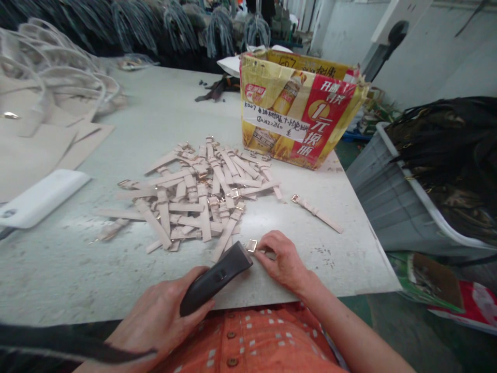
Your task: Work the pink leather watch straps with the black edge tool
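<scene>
My left hand [163,316] is closed round a dark handheld tool [217,277], whose tip points at a small strap piece with a gold buckle [253,245]. My right hand [281,259] pinches that buckled strap piece flat against the grey table [70,269] near its front edge. Just beyond both hands lies a heap of several beige straps with gold buckles [194,199]. One single beige strap [316,212] lies apart to the right of the heap.
A yellow and red cardboard box [298,111] stands at the back right of the table. A white flat object [39,199] and beige bag panels with handles [42,109] lie at the left. A grey crate holding dark material [392,197] stands off the table's right edge.
</scene>
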Available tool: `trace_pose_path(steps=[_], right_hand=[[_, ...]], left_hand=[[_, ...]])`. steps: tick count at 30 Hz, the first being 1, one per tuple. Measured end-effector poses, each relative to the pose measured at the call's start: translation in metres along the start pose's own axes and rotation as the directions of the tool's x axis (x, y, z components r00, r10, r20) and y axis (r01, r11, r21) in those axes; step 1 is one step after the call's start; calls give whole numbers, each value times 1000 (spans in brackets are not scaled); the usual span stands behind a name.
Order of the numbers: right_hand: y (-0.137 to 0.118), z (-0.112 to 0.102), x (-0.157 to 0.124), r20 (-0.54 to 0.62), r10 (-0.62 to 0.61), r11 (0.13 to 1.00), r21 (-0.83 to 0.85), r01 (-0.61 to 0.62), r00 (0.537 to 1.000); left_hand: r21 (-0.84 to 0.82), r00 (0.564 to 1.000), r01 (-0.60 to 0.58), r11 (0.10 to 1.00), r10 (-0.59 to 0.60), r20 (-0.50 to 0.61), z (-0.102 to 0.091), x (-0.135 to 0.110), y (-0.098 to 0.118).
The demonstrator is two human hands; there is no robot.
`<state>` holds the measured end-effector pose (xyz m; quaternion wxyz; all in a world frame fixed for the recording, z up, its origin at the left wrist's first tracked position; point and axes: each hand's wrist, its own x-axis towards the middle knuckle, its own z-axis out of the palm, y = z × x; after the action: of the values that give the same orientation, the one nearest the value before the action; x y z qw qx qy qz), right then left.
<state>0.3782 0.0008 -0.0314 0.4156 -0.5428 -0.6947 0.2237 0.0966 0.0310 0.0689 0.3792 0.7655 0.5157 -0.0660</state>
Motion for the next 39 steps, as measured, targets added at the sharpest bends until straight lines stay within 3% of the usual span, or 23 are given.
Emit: trace_pose_path(steps=[4, 13, 18, 25, 34, 39], right_hand=[[2, 2, -3, -41, -13, 999, 30, 14, 999], [-5, -4, 2, 206, -32, 965, -247, 84, 978], [-9, -11, 12, 332, -9, 975, -205, 82, 943], [-1, -9, 3, 221, -14, 1000, 30, 8, 975], [-6, -23, 3, 291, -11, 982, -178, 66, 957], [-5, -32, -1, 317, 25, 983, -179, 33, 948]], left_hand=[[-7, 1000, 24, 1000, -24, 3, -1, -1, -3], [11, 999, 27, 1000, -27, -20, -2, 1, -8], [63, 998, 45, 997, -48, 40, -9, 4, 7], [142, 997, 32, 989, -42, 67, -9, 19, 17], [125, 997, 13, 992, -23, 80, -11, 29, 10], [95, 998, 6, 995, -11, 54, -11, 28, 10]])
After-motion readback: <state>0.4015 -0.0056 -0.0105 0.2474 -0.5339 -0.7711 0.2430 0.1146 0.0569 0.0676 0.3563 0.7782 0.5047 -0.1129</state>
